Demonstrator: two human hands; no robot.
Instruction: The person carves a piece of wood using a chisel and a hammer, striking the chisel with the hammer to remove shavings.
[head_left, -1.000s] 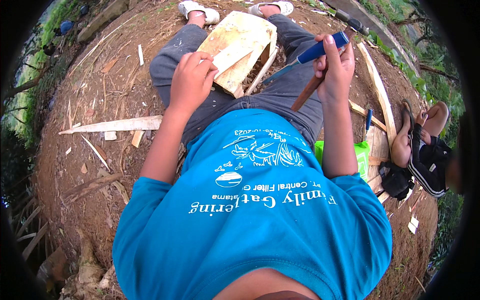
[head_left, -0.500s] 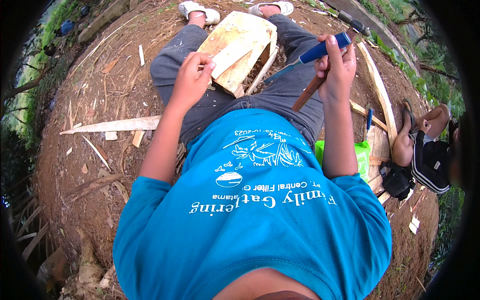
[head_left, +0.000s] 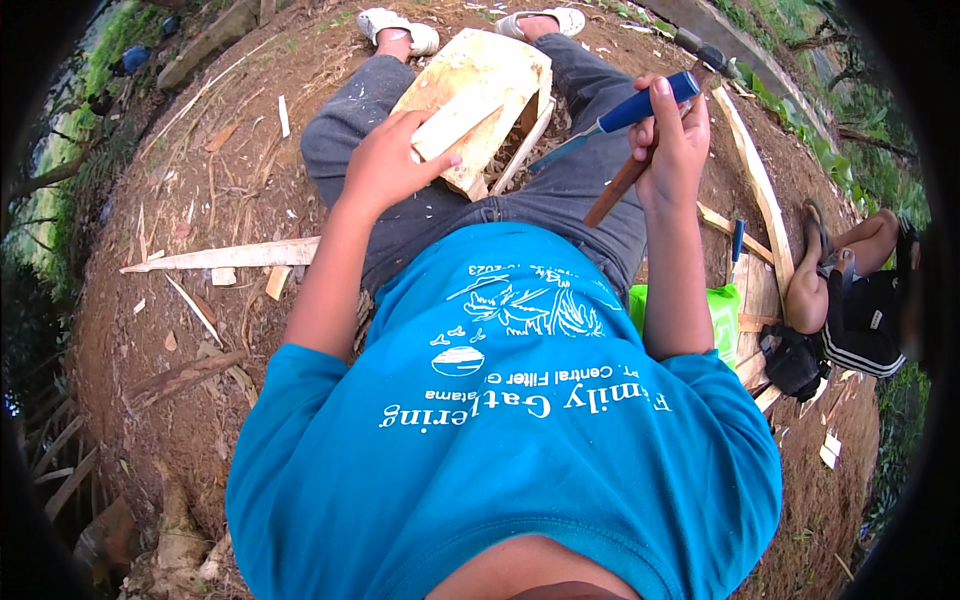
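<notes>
Between my legs sits a pale carved wooden block [head_left: 478, 75], hollowed on its right side, with a raised strip along its top. My left hand [head_left: 392, 168] grips the near end of that strip, thumb on the near side and fingers on the far-left side. My right hand [head_left: 672, 150] is raised over my right thigh, closed around two tools at once. One is a chisel [head_left: 648, 102] with a blue handle, its blade pointing down and left. The other is a hammer [head_left: 612, 192], its brown wooden handle slanting down below my hand and its dark head above.
Wood chips and a long pale split piece [head_left: 225, 255] lie on the brown soil at left. At right are a long plank [head_left: 752, 185], another blue-handled tool [head_left: 738, 240], a bright green bag [head_left: 722, 305] and a black bag [head_left: 795, 362]. Another person [head_left: 865, 270] sits there.
My left hand has opened from pinched fingertips and spread around the near end of the block's strip. My right hand has barely moved with the chisel and hammer.
</notes>
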